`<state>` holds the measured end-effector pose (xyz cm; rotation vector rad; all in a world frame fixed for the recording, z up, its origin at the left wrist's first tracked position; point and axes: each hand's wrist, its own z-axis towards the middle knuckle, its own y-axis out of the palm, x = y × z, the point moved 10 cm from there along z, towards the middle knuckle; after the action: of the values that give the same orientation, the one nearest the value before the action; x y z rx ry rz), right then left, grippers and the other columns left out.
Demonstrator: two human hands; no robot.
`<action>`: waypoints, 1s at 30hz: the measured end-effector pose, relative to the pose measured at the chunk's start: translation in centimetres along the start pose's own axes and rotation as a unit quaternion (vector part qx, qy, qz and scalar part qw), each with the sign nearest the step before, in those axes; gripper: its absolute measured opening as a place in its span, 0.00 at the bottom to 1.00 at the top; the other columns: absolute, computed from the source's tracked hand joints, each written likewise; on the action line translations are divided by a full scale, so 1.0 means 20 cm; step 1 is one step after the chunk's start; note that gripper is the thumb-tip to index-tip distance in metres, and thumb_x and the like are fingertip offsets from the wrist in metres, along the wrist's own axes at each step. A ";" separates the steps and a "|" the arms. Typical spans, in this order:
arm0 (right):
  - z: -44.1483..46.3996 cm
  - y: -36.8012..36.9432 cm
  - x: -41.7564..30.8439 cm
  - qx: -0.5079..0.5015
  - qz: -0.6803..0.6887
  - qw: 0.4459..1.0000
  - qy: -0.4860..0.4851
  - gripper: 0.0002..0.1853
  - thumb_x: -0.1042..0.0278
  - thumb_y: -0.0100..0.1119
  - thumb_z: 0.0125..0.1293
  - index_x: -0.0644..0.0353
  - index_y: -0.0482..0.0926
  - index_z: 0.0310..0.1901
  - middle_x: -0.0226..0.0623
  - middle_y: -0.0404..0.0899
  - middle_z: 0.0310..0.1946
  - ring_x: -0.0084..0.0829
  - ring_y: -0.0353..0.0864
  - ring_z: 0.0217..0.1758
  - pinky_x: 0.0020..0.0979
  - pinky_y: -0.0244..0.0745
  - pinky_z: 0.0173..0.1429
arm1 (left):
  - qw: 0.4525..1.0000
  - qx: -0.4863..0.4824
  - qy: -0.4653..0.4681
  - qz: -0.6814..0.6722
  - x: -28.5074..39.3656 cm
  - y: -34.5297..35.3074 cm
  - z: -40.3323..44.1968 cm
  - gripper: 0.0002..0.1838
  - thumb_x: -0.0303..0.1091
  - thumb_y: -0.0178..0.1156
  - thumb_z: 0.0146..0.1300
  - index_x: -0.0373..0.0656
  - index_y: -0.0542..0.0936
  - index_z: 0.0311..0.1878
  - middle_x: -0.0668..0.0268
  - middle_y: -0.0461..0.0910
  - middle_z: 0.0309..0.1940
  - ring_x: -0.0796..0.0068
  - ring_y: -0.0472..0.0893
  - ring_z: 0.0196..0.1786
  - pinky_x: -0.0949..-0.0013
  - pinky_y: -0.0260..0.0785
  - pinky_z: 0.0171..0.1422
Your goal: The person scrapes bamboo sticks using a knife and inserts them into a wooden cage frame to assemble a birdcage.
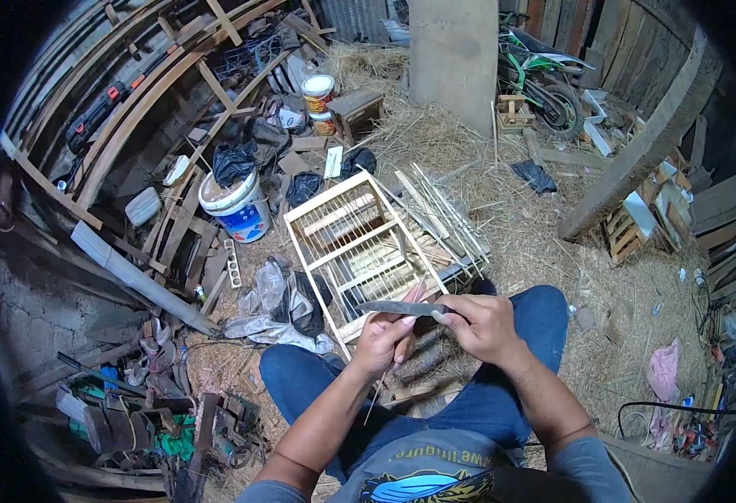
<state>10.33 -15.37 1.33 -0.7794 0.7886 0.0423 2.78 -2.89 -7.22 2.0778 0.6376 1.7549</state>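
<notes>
My right hand [483,325] is closed around the dark handle of a knife [401,308]. The blade points left, across the fingers of my left hand [379,342]. Those fingers are pinched together just under the blade. A thin stick [374,401] runs down from my left palm toward my lap; its upper part is hidden by the fingers. Right beyond both hands, a wooden cage frame [347,247] with rows of thin bars leans at an angle between my knees.
Long thin strips [448,214] lie behind the frame. A white bucket [238,210] and crumpled plastic sheeting [272,298] are at the left. Straw covers the floor. A slanted post [636,147] and a motorcycle [548,84] stand at the right. Tools and scrap [133,419] fill the lower left.
</notes>
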 end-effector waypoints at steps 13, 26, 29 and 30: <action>0.01 -0.04 0.09 0.026 -0.023 0.999 0.025 0.08 0.61 0.67 0.65 0.51 0.88 0.43 0.36 0.87 0.29 0.39 0.87 0.29 0.37 0.78 0.31 | 1.000 0.010 -0.017 -0.011 0.00 -0.02 0.03 0.28 0.36 0.50 0.79 0.29 0.63 0.76 0.75 0.63 0.08 0.82 0.60 0.08 0.74 0.55 0.17; -0.02 -0.12 0.35 0.062 -0.092 0.986 0.127 0.11 0.54 0.65 0.69 0.51 0.90 0.42 0.35 0.87 0.28 0.39 0.87 0.27 0.37 0.78 0.29 | 0.998 0.000 -0.021 -0.055 -0.01 -0.02 -0.01 0.26 0.32 0.47 0.80 0.34 0.64 0.77 0.74 0.62 0.08 0.81 0.59 0.07 0.74 0.54 0.15; 0.00 -0.15 0.33 0.073 -0.076 0.988 0.113 0.11 0.54 0.65 0.69 0.50 0.90 0.44 0.35 0.88 0.28 0.37 0.87 0.26 0.36 0.78 0.29 | 0.999 0.008 -0.025 -0.043 -0.04 -0.06 -0.02 0.27 0.32 0.47 0.80 0.35 0.62 0.78 0.74 0.62 0.07 0.81 0.60 0.07 0.73 0.54 0.15; 0.00 -0.14 0.28 0.070 -0.064 0.990 0.104 0.11 0.54 0.66 0.69 0.50 0.90 0.44 0.35 0.88 0.28 0.37 0.87 0.25 0.36 0.78 0.29 | 0.999 0.008 -0.028 -0.043 -0.05 -0.06 -0.03 0.27 0.32 0.47 0.80 0.35 0.62 0.78 0.74 0.62 0.07 0.81 0.60 0.07 0.73 0.54 0.15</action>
<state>15.20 -18.79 -0.52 -0.7073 0.9272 -0.2107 2.00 -2.44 -8.67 2.0695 0.7163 1.6438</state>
